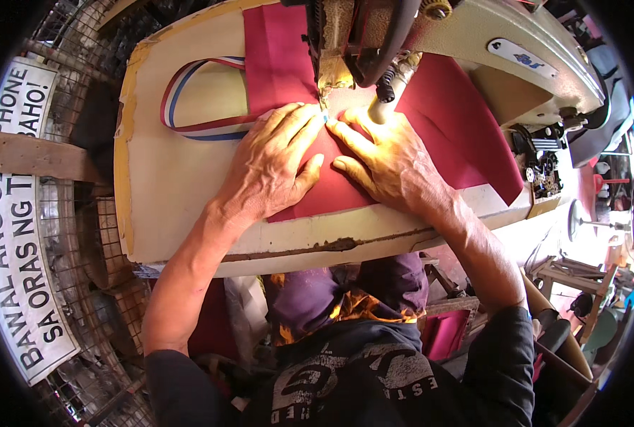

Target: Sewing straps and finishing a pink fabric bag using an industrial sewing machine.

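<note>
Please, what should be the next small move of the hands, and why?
Perhaps ease the red cloth gently forward under the sewing machine, because the left hand and right hand rest spread on it, close to the machine, and the striped strap reaches the left hand.

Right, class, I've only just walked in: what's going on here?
A person sits at a sewing machine, with red cloth spread under its head. The left hand and right hand both lie on the cloth, fingers reaching toward the stitching spot. A striped strap loops out over the table to the left. One picture can't show whether the machine is running.
</note>
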### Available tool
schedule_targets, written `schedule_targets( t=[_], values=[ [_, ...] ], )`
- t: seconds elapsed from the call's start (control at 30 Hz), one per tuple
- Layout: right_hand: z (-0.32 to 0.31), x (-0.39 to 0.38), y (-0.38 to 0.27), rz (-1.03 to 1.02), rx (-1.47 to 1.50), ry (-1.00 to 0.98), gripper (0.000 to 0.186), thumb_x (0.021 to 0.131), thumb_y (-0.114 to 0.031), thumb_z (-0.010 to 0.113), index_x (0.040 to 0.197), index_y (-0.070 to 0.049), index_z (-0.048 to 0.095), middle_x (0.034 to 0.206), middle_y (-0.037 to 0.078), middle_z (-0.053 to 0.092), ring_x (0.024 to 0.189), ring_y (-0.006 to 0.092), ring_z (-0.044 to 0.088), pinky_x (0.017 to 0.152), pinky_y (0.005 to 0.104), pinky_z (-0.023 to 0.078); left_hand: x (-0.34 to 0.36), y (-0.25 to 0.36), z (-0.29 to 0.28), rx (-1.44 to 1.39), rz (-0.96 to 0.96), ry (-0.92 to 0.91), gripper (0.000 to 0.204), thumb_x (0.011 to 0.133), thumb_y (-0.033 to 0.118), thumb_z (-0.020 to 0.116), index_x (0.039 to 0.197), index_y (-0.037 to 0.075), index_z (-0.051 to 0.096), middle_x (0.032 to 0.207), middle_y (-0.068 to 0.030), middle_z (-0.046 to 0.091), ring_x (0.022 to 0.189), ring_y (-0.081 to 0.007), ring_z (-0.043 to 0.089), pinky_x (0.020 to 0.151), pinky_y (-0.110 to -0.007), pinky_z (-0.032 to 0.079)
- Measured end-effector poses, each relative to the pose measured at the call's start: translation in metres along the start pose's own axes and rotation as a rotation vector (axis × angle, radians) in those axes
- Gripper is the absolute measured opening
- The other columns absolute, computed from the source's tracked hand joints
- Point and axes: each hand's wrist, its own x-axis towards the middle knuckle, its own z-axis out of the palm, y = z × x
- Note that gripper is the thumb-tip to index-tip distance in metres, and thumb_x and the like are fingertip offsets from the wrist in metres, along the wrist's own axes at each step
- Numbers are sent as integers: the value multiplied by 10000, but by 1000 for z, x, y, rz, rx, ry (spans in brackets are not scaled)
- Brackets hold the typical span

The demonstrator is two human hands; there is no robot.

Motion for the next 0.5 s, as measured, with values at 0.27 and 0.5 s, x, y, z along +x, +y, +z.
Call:
schedule_targets(
  t=[0.27,0.5],
  values=[
    [-7,6,16,-43,46,2,477,875,-344,712,1225,-31,630,1114,125,604,1069,302,586,921,436,460,10,-9,2,22,-7,10,511,820,146,700,1281,-45,590,1307,-200,599,1240,-357,557,1105,-458,429],
    [-166,-91,49,259,-165,256,453,920,-46,646,1372,-58,611,1364,118,622,1294,273,560,1051,420,457,8,-14,3,25,-26,33,511,814,166,710,1271,-22,580,1293,-174,594,1253,-335,550,1135,-461,401]
  ],
)
